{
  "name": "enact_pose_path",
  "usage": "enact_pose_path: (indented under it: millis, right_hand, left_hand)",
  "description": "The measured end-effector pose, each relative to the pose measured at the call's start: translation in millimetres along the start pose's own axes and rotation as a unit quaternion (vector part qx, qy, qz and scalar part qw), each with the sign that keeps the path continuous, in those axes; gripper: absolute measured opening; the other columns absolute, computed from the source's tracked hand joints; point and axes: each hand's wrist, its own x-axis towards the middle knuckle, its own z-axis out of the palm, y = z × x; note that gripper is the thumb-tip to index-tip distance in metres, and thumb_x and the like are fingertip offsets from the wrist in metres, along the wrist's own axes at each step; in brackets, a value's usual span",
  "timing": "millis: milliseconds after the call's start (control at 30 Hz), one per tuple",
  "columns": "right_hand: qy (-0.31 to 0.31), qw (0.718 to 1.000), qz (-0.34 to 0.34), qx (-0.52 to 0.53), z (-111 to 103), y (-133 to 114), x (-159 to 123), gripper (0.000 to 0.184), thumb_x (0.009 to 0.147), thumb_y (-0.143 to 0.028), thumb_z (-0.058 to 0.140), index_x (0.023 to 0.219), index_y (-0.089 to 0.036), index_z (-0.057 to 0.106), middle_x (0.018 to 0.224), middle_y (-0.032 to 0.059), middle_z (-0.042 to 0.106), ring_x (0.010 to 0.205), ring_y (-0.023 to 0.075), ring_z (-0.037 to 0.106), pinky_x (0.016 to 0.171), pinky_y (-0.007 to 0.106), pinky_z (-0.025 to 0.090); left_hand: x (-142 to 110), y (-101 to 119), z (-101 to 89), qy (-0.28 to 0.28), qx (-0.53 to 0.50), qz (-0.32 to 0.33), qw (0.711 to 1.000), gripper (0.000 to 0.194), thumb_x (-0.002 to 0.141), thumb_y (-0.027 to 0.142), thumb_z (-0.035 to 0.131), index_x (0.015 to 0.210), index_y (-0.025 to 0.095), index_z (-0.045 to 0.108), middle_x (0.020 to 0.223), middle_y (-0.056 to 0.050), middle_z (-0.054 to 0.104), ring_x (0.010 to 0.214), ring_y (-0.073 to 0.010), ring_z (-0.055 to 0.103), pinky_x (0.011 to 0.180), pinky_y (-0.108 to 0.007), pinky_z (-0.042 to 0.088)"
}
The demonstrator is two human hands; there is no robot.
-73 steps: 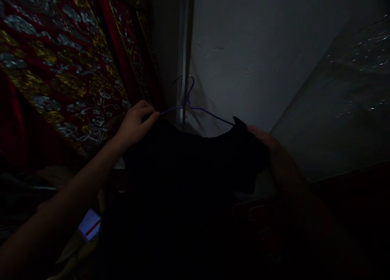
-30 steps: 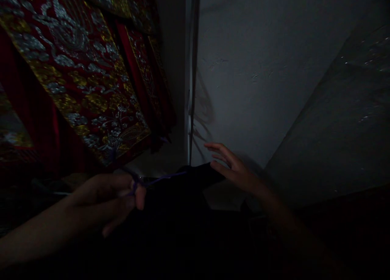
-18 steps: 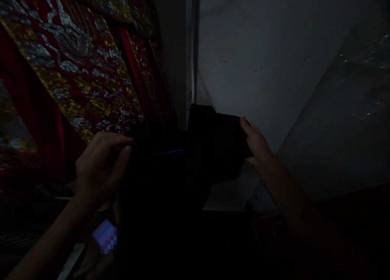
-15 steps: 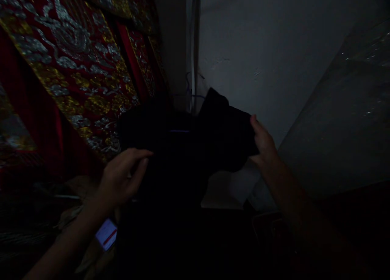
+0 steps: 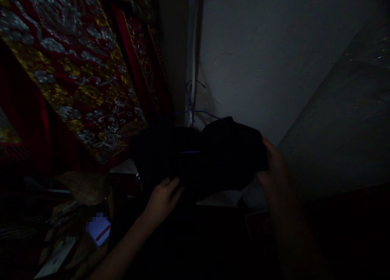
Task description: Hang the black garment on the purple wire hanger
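Note:
A black garment with a collar and short sleeves hangs in front of me on a thin purple clothes hanger. It is so dark that its folds and lower part hardly show. My right hand is closed around the outer end of the garment's right-hand sleeve, thumb on top. Against the front of the cloth, below the collar opening, my left hand has its fingers bent and pinched on the fabric. The fingertips partly sink into the dark cloth.
Red cloth with silver and gold embroidery hangs at the left. Behind the hanger runs a pale vertical pipe beside a grey wall. A lit phone screen and clutter lie at lower left.
My left hand has moved right and down across the garment's front. The garment and my right hand sit lower and further right in view, and more of the hanger shows.

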Motion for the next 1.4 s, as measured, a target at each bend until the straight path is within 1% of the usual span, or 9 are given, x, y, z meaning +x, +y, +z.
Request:
enact_pose_path:
  millis: [100,167,333,567,800,933,1067,1233,1400]
  right_hand:
    - [0.133,0.977,-0.165,0.023,-19,19,-55,0.008,0.075,-0.017,0.068,0.082,-0.021,0.069,0.084,-0.0013,0.069,0.083,0.0125,0.067,0.079,0.023,0.053]
    - [0.112,0.975,-0.191,-0.007,-30,46,-104,0.003,0.077,-0.021,0.068,0.08,-0.022,0.067,0.078,-0.0034,0.065,0.076,0.012,0.064,0.074,0.023,0.052]
    - [-0.17,0.966,0.017,-0.193,-36,102,-175,0.017,0.08,-0.033,0.073,0.092,-0.021,0.071,0.087,0.0041,0.072,0.079,0.0186,0.068,0.071,0.029,0.055]
    - [-0.269,0.94,0.015,-0.211,-31,121,-152,0.038,0.073,-0.018,0.067,0.11,-0.024,0.063,0.111,0.0042,0.071,0.106,0.0218,0.068,0.094,0.034,0.054]
    - [-0.279,0.932,0.022,-0.23,-46,139,-142,0.011,0.086,-0.031,0.064,0.092,-0.022,0.065,0.09,0.0033,0.07,0.091,0.0214,0.068,0.083,0.032,0.055]
    - [-0.276,0.932,0.048,-0.232,-56,145,-146,0.024,0.084,-0.046,0.067,0.089,-0.023,0.067,0.075,0.001,0.065,0.063,0.0165,0.06,0.058,0.028,0.053]
    - [-0.245,0.948,0.045,-0.197,-55,153,-159,0.04,0.079,-0.058,0.068,0.105,-0.027,0.068,0.074,0.0009,0.065,0.049,0.0149,0.054,0.044,0.027,0.047]
    - [-0.25,0.929,-0.063,-0.264,-40,154,-154,0.025,0.09,-0.045,0.061,0.098,-0.022,0.07,0.096,0.0066,0.072,0.092,0.0233,0.068,0.086,0.034,0.054]
    - [-0.227,0.909,-0.083,-0.34,-48,177,-138,0.02,0.09,-0.04,0.06,0.088,-0.023,0.068,0.088,0.0053,0.072,0.088,0.0239,0.068,0.082,0.034,0.054]
  left_hand:
    - [-26,7,10.5,0.103,-0.089,0.042,0.99,0.017,0.097,0.02,0.049,0.096,0.02,0.067,0.082,-0.005,0.069,0.071,-0.0172,0.068,0.063,-0.025,0.054]
    - [-37,16,11.7,0.13,-0.141,0.043,0.981,0.017,0.097,0.017,0.051,0.102,0.02,0.067,0.084,-0.004,0.071,0.073,-0.0159,0.069,0.065,-0.023,0.054]
    - [-40,37,1.3,0.07,-0.219,-0.005,0.973,0.014,0.099,0.022,0.052,0.102,0.02,0.066,0.076,0.001,0.069,0.065,-0.0119,0.066,0.064,-0.02,0.051]
    - [-36,52,10.0,-0.015,-0.297,-0.068,0.952,0.023,0.104,0.03,0.042,0.096,0.019,0.061,0.076,0.0,0.066,0.067,-0.0127,0.064,0.066,-0.023,0.048]
    - [-40,56,27.7,-0.064,-0.402,-0.077,0.91,0.036,0.105,0.034,0.037,0.125,0.019,0.063,0.08,-0.002,0.065,0.07,-0.0149,0.061,0.068,-0.028,0.05]
    - [-40,63,24.5,-0.077,-0.482,-0.055,0.871,0.04,0.103,0.034,0.041,0.136,0.019,0.06,0.084,-0.004,0.069,0.072,-0.0154,0.065,0.07,-0.03,0.054]
    - [-32,77,17.9,-0.04,-0.589,-0.132,0.796,0.045,0.1,0.038,0.051,0.14,0.018,0.049,0.09,-0.007,0.076,0.061,-0.0145,0.068,0.057,-0.026,0.054]
    - [25,79,-18.2,0.036,-0.658,-0.166,0.734,0.035,0.088,0.024,0.06,0.12,0.02,0.045,0.079,-0.005,0.077,0.045,-0.0116,0.063,0.043,-0.018,0.046]
    - [116,82,-75.4,0.093,-0.661,-0.084,0.74,0.041,0.076,0.008,0.057,0.111,0.022,0.041,0.073,-0.001,0.074,0.055,-0.0131,0.071,0.046,-0.014,0.047]
